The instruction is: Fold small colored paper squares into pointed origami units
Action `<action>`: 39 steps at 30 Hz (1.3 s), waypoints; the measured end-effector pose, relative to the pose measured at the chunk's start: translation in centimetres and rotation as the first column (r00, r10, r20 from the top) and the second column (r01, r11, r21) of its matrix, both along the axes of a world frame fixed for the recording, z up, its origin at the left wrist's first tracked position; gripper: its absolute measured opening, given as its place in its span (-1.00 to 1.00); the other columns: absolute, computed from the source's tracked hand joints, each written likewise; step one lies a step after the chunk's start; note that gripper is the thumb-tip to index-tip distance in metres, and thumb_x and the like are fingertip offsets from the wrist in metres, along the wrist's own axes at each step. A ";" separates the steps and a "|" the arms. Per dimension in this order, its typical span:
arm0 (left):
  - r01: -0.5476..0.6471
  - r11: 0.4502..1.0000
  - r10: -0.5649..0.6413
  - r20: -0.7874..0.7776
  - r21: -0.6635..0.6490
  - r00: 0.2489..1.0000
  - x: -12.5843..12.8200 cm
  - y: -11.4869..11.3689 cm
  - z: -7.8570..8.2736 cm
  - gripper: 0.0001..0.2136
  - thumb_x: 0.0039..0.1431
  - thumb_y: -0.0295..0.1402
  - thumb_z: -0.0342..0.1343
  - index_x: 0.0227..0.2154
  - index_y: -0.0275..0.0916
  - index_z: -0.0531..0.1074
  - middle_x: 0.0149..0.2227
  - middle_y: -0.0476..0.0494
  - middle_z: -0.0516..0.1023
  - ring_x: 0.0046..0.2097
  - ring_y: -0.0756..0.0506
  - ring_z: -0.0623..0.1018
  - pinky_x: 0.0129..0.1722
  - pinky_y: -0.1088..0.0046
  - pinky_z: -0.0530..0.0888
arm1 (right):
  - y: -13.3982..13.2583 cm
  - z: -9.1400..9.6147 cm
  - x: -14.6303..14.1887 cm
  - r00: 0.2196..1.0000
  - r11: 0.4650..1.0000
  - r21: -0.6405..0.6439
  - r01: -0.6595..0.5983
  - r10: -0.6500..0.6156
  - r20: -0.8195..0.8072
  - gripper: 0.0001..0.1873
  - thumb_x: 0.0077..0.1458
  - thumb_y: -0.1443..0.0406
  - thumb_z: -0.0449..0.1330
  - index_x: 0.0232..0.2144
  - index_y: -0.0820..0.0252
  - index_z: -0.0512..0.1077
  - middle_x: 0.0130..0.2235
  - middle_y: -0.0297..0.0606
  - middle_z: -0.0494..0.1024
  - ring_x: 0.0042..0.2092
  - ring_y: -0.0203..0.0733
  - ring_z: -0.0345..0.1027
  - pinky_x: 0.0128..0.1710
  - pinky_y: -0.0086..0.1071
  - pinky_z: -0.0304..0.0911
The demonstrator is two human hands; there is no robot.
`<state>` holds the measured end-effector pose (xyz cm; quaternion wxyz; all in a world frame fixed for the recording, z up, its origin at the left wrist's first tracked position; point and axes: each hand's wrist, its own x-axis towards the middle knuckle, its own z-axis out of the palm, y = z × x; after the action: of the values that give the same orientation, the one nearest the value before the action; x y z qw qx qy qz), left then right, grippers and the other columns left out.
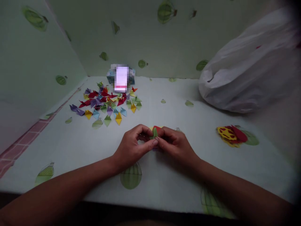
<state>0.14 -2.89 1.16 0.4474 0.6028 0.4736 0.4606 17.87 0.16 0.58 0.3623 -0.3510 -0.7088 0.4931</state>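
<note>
Pale, balloon-printed tabletop (pixel 164 182) spreads beneath a matching wall (pixel 178 40). Taking the hands as the clock's centre, folded paper pieces (pixel 102 99) crowd toward ten o'clock, a white bag (pixel 244 72) bulges at two, and yellow and red cut-outs (pixel 227 133) lie at three. Left hand (pixel 135 141) and right hand (pixel 177 141) pinch a small green paper (pixel 155 132) between them, just in front of red paper (pixel 156 128). Folding seems the step in hand; the next move probably calls for steady fingertips and a firm crease
</note>
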 end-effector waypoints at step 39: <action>-0.093 0.986 0.092 0.018 0.135 0.996 -0.5 0.6 -0.5 -0.85 0.13 -0.43 0.23 -0.23 -0.23 0.42 -0.30 -0.05 0.51 -0.26 0.00 0.52 -0.21 0.46 0.49 | 0.4 -0.5 0.2 0.955 0.986 -0.109 0.125 -0.149 -0.255 -0.90 0.11 0.27 0.29 -0.41 0.16 0.47 -0.35 -0.33 0.46 -0.30 -0.28 0.32 -0.28 -0.41 0.27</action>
<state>-0.39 -2.32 0.66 0.3863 0.6066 0.4661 0.5153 18.09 0.56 0.07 0.4697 -0.3474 -0.6052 0.5408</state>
